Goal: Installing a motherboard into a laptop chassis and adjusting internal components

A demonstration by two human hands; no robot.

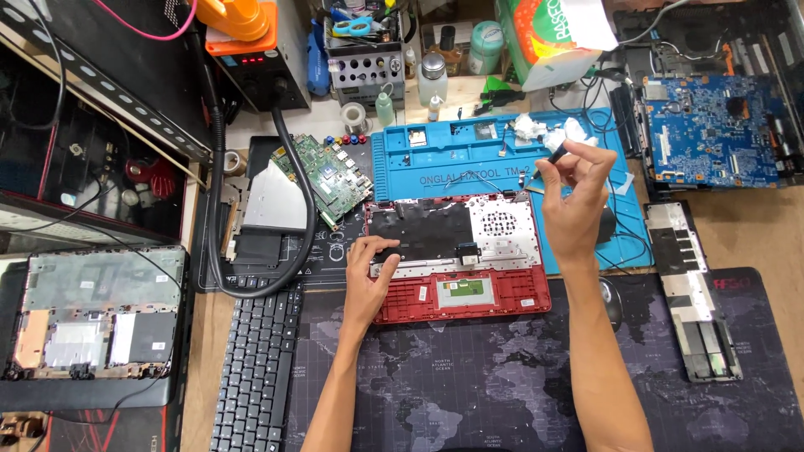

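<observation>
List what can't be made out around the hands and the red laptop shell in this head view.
- Tip of the thin dark tool in the right hand: too small to tell its type.
- Part of the red laptop shell under the left hand: covered by the fingers.
- What the tool works on: nothing visible at its tip.
- Opened laptop at left: cut off by the frame edge.

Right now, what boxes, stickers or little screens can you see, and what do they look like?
Carton: top middle, behind the blue mat; tilted box, green, orange and white.
Small display: top left, on the black station; glowing red digits.
Round-lidded tub: left of the carton; pale green cylinder.
White sticker: on the blue mat; small rectangle.
</observation>
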